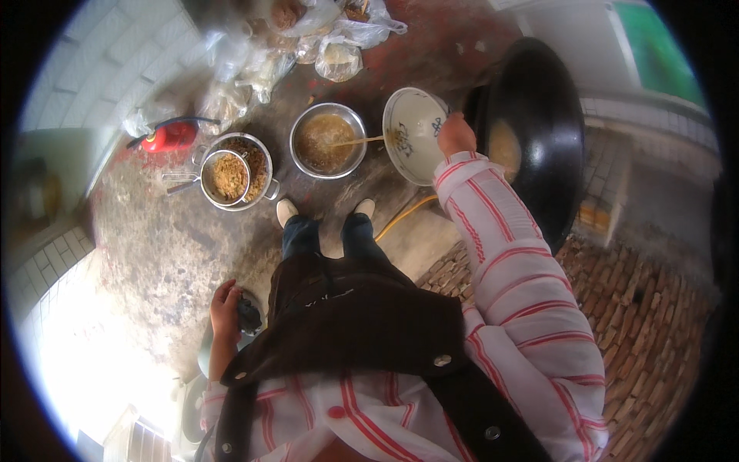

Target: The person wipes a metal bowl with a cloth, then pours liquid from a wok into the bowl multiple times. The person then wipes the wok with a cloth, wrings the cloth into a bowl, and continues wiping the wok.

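My right hand grips the rim of a white bowl with dark painted marks, tilted on its side. From its lip a thin stream of yellowish liquid runs into a stainless steel basin on the floor. Brownish, frothy liquid fills much of that basin. My left hand hangs low at my side, fingers loosely bent, with nothing seen in it. A dark object, which I cannot identify, shows beside it. Right of the bowl, a large black wok holds some pale liquid.
On the floor at left stands a two-handled steel pot of brown crumbly food, with a filled strainer on top. A red fire extinguisher lies behind it. Clear plastic bags lie farther off. A yellow hose runs near my feet.
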The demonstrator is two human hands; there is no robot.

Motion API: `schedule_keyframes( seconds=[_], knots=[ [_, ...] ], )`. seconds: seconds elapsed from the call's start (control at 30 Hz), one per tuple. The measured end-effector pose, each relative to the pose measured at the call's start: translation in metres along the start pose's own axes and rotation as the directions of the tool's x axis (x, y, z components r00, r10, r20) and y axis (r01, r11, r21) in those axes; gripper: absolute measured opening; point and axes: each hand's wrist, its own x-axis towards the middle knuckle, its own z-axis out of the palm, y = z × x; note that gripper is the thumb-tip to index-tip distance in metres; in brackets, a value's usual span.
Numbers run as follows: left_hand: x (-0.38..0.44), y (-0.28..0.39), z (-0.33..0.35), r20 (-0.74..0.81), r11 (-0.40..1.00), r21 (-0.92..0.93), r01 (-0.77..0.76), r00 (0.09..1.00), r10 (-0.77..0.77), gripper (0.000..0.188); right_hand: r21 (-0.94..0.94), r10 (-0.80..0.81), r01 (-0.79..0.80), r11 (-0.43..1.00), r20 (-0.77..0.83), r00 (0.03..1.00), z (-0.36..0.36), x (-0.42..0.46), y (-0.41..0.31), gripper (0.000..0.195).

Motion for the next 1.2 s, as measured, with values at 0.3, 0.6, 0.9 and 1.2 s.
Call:
schedule_keyframes(
  seconds=[0.3, 0.6, 0.9, 1.2],
  knots=[
    [0.022, 0.016, 0.015, 0.067, 0.999, -0.031, -0.045, 0.997, 0.047, 0.032, 0.739, 0.011, -0.618, 0.266, 0.639, 0.769, -0.057, -0.079, 0.028, 0.032],
    [0.003, 0.088, 0.11, 0.187, 0.988, 0.083, -0.129, 0.976, 0.112, 0.031, 0.73, -0.165, -0.595, -0.336, 0.576, 0.8, -0.102, -0.112, 0.148, 0.037],
    [-0.007, 0.087, 0.239, 0.161, 0.925, 0.313, -0.214, 0.972, 0.17, 0.03, 0.859, 0.306, -0.457, -0.233, 0.51, 0.804, -0.068, -0.014, 0.414, 0.04],
    [-0.101, 0.093, 0.358, -0.032, 0.894, 0.443, -0.07, 0.995, 0.094, 0.033, 0.179, 0.671, -0.688, 0.704, 0.152, 0.726, 0.085, 0.103, 0.616, 0.026]
  ],
)
